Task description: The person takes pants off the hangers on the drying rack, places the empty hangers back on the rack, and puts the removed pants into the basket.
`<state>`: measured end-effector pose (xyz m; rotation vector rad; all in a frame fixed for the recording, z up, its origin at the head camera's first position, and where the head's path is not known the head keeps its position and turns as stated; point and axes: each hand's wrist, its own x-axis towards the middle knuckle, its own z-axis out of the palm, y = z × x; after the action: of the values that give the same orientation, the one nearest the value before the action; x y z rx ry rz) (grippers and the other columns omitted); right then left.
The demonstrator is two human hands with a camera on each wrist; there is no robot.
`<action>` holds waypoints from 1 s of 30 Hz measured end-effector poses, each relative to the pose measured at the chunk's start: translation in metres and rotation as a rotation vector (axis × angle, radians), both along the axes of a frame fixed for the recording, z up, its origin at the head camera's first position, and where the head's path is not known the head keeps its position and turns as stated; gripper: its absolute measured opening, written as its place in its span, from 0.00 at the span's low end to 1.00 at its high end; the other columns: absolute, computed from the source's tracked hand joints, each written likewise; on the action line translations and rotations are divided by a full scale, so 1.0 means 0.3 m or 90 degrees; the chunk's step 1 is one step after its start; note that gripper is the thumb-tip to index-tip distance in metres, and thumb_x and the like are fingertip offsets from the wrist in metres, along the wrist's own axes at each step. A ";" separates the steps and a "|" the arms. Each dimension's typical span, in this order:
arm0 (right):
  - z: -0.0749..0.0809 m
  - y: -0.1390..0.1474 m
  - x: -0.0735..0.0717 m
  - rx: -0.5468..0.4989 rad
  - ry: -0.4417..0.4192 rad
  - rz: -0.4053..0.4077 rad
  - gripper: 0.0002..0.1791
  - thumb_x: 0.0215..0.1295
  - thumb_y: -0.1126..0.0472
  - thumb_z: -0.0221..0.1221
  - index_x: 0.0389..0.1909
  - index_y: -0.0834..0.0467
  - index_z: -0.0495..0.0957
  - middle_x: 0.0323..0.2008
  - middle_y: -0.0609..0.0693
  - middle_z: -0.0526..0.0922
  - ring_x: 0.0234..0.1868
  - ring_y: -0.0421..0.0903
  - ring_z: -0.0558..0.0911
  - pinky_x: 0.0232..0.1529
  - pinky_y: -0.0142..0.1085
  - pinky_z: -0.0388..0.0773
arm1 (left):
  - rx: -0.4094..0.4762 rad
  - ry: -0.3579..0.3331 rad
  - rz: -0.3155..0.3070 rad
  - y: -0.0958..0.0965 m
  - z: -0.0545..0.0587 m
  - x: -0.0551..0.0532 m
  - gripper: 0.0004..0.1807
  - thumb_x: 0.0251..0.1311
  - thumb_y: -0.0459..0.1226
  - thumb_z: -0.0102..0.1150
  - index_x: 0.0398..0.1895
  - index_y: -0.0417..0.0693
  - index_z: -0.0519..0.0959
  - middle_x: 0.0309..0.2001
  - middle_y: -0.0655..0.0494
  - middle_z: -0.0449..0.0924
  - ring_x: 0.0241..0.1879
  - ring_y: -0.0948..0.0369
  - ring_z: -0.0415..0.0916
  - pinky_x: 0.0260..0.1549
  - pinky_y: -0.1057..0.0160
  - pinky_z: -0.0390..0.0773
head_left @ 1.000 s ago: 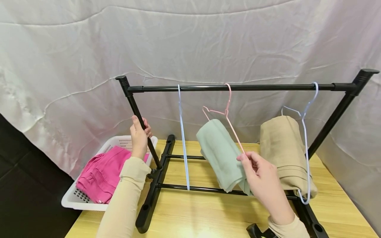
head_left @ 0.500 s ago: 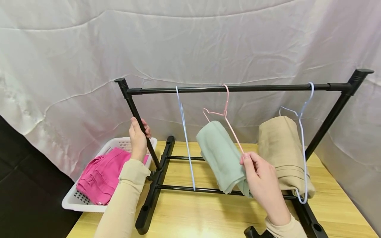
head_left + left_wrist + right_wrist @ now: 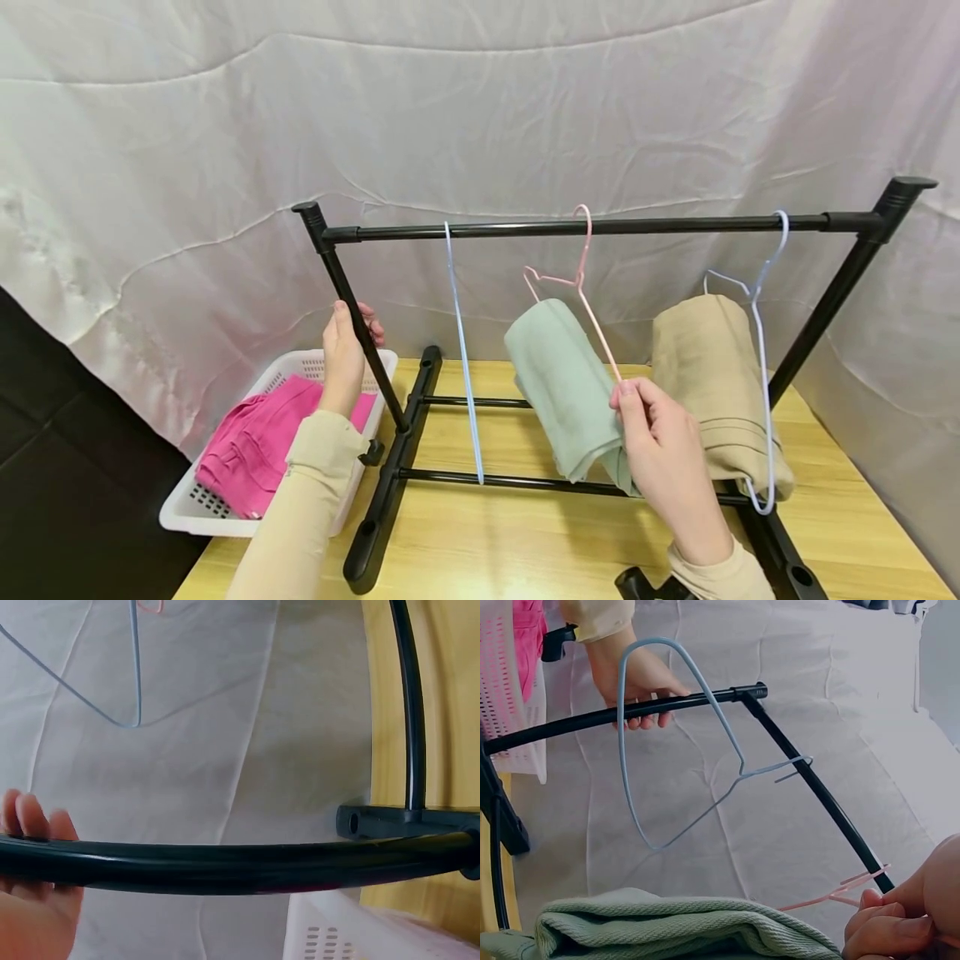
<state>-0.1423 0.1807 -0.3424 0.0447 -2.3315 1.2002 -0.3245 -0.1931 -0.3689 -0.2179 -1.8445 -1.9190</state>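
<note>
My left hand (image 3: 346, 358) holds the left upright post (image 3: 354, 310) of a black clothes rack, its fingers behind the post. At the rack's middle, a pink hanger (image 3: 582, 267) carries a folded light-green garment (image 3: 564, 383). Thumb and fingers of my right hand (image 3: 663, 450) pinch the near arm of this hanger, just beside the garment. The pink hook sits over the top bar (image 3: 675, 225), its curve standing slightly above it. In the right wrist view, the green cloth (image 3: 667, 922) fills the bottom edge.
A bare blue hanger (image 3: 463, 358) hangs left of the pink one. Another blue hanger (image 3: 767, 333) at right holds folded khaki trousers (image 3: 708, 375). Behind my left arm, a white basket (image 3: 183, 508) contains pink clothing (image 3: 258, 450). A pale curtain (image 3: 480, 125) hangs behind the rack.
The pink hanger and green garment have shifted slightly right, and the hook stands a little higher over the bar. The bare blue hanger swings slightly. My left hand stays at the post.
</note>
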 end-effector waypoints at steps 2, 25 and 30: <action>0.005 0.000 0.002 -0.005 0.001 0.001 0.17 0.87 0.54 0.49 0.36 0.54 0.81 0.24 0.46 0.74 0.24 0.39 0.71 0.30 0.32 0.68 | -0.030 -0.006 0.029 -0.005 -0.001 0.007 0.32 0.84 0.61 0.34 0.53 0.44 0.77 0.36 0.52 0.83 0.38 0.55 0.82 0.43 0.66 0.85; 0.022 0.001 0.046 -0.059 0.025 -0.004 0.16 0.86 0.56 0.52 0.36 0.55 0.81 0.19 0.45 0.72 0.20 0.39 0.71 0.21 0.33 0.69 | -0.170 -0.097 0.196 0.054 -0.121 0.177 0.12 0.74 0.33 0.61 0.52 0.37 0.72 0.44 0.47 0.78 0.41 0.63 0.73 0.41 0.76 0.73; 0.018 0.002 0.061 -0.069 0.020 -0.009 0.16 0.86 0.56 0.52 0.36 0.55 0.81 0.19 0.44 0.71 0.18 0.40 0.70 0.19 0.34 0.67 | -0.292 -0.144 0.185 0.104 -0.173 0.218 0.05 0.70 0.34 0.64 0.44 0.41 0.81 0.37 0.45 0.87 0.32 0.65 0.75 0.34 0.71 0.74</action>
<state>-0.1240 0.1814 -0.3370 0.0094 -2.2323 1.3071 -0.2591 -0.1620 -0.4209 0.1247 -2.3050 -1.3551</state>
